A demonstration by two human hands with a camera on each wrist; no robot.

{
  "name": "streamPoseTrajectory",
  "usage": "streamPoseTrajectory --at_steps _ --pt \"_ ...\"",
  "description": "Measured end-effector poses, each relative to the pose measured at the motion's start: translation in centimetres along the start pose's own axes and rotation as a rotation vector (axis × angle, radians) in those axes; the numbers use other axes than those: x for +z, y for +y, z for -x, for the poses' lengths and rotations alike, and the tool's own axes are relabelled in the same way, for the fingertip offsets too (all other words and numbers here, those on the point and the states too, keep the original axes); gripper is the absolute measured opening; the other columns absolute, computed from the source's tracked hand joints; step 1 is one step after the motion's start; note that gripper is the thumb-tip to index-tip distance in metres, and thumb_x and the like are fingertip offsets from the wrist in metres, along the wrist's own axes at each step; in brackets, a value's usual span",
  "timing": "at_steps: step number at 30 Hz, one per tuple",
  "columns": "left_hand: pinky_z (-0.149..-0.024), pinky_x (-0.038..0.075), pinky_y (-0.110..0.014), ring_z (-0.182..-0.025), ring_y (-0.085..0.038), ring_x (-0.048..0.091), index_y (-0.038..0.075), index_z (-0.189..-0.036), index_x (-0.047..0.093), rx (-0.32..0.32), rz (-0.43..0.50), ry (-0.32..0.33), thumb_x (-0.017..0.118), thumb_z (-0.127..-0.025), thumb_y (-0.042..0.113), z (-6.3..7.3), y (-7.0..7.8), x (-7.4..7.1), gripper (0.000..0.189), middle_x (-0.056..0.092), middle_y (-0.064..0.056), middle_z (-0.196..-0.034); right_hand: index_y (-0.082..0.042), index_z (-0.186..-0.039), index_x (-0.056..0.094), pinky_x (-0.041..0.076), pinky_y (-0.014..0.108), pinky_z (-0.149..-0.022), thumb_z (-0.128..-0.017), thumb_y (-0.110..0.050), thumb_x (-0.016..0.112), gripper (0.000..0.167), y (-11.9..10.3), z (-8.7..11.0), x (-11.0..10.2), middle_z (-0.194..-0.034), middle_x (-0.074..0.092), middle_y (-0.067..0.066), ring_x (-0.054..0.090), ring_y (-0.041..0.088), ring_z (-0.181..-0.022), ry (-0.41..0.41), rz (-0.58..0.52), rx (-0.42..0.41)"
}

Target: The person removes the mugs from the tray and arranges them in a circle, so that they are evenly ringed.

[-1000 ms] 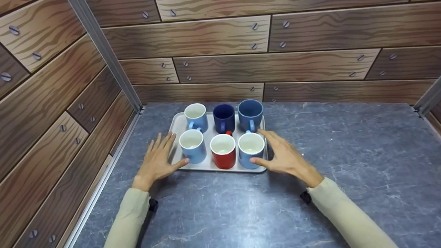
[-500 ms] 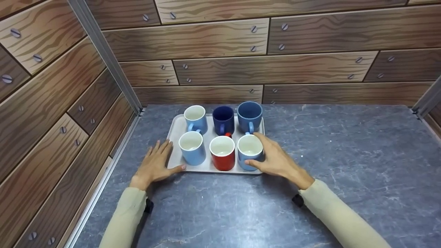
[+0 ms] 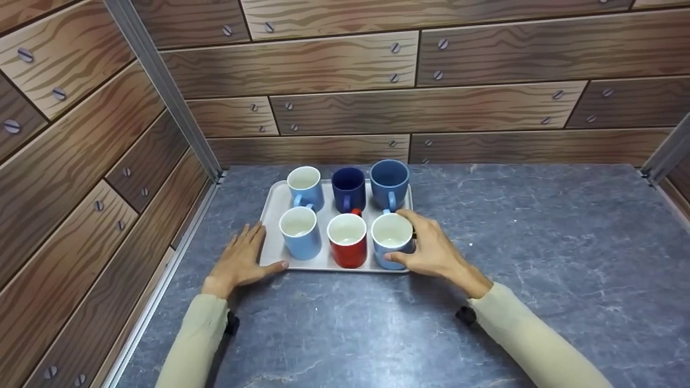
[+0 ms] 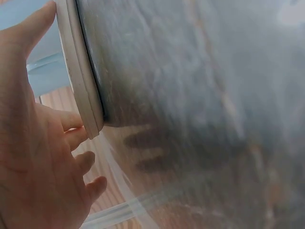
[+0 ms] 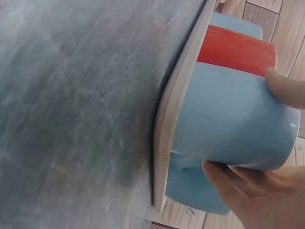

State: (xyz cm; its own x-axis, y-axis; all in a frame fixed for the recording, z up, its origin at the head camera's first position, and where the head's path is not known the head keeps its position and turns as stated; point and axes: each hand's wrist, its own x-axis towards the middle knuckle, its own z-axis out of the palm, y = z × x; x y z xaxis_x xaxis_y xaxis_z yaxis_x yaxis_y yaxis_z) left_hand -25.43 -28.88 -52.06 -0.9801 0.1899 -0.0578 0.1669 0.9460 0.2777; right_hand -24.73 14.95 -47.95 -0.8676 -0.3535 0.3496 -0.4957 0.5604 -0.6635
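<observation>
A light tray (image 3: 274,215) bears several mugs in two rows. My right hand (image 3: 439,253) holds the front-right light blue mug (image 3: 384,254), thumb on its near side and fingers around its right side. The right wrist view shows this mug (image 5: 224,114) upright on the tray, gripped between thumb and fingers. Spread at the tray's left side is my left hand (image 3: 237,261). Its thumb lies at the front edge, and in the left wrist view fingertips meet the tray rim (image 4: 82,71). A red mug (image 3: 349,252) stands beside the held one.
Another light blue mug (image 3: 303,242) is at front left. Behind stand a light blue mug (image 3: 311,197), a dark blue mug (image 3: 351,193) and a medium blue mug (image 3: 384,193). Wood-patterned walls (image 3: 345,113) border the grey marbled table (image 3: 539,237) at the back and left.
My right hand has closed in around the front-right mug. My left hand has shifted slightly down and left, its thumb leaving the front-left mug's side for the tray's front edge.
</observation>
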Motion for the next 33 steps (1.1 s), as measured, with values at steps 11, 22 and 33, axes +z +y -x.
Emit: streamPoseTrajectory --at_steps 11,22,33 --pt "-0.135 0.012 -0.062 -0.166 -0.042 0.013 0.001 -0.169 0.022 0.009 0.012 0.001 0.063 -0.086 0.084 0.0 -0.1 0.0 0.125 0.018 -0.020 -0.178 -0.003 -0.146 0.059 0.060 0.047 -0.093 -0.071 -0.030 0.099 0.089 -1.6 0.1 -2.0 -0.124 0.075 0.011 0.072 0.027 -0.107 0.030 -0.015 -0.006" --pt "-0.136 0.012 -0.060 -0.166 -0.042 0.012 -0.001 -0.169 0.021 0.007 0.010 -0.005 0.064 -0.085 0.084 0.0 0.0 -0.2 0.127 0.016 -0.021 -0.178 -0.002 -0.145 0.059 0.061 0.044 -0.093 -0.069 -0.023 0.101 0.089 -3.0 0.1 -5.8 -0.125 0.075 0.013 0.073 0.027 -0.107 0.070 -0.034 -0.011" --pt "-0.136 0.014 -0.059 -0.166 -0.041 0.012 -0.001 -0.169 0.018 -0.004 0.038 -0.013 0.065 -0.084 0.085 0.2 0.1 -0.1 0.129 0.013 -0.021 -0.179 0.001 -0.145 0.060 0.056 0.012 -0.085 -0.070 -0.019 0.102 0.088 -2.3 0.1 -9.8 -0.124 0.074 0.020 0.076 0.033 -0.104 0.136 -0.022 -0.009"
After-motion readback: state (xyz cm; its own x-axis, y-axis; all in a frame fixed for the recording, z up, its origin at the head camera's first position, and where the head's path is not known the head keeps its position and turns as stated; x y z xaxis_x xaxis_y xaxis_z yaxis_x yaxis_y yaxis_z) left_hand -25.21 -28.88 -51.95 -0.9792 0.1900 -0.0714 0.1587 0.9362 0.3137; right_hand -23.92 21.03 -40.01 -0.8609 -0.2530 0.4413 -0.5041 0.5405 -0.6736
